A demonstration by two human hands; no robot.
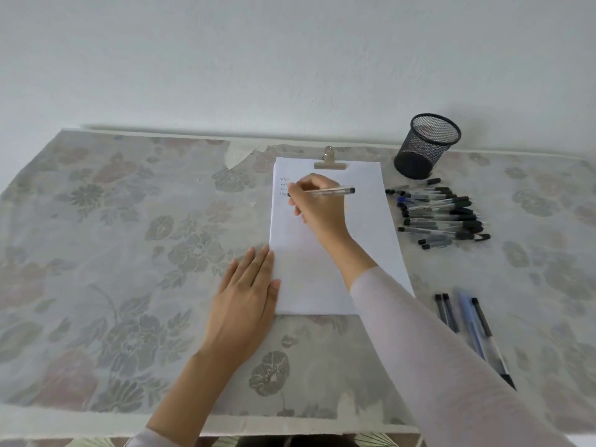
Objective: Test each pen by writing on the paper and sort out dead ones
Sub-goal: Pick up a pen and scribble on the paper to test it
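Gripping pen (329, 191), right hand (317, 204), on paper (367, 214)

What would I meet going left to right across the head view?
Left hand → right hand gripping a pen → large pile of pens. The paper, mesh cup and nearer pens overlap these, so they are left out.

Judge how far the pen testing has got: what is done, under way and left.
Done: a few test marks sit top left on the paper, and four pens lie apart at the near right. In hand: the right hand grips a pen, tip at the marks, while the left hand presses flat on the paper's edge. Left: the pile of pens beside the mesh cup.
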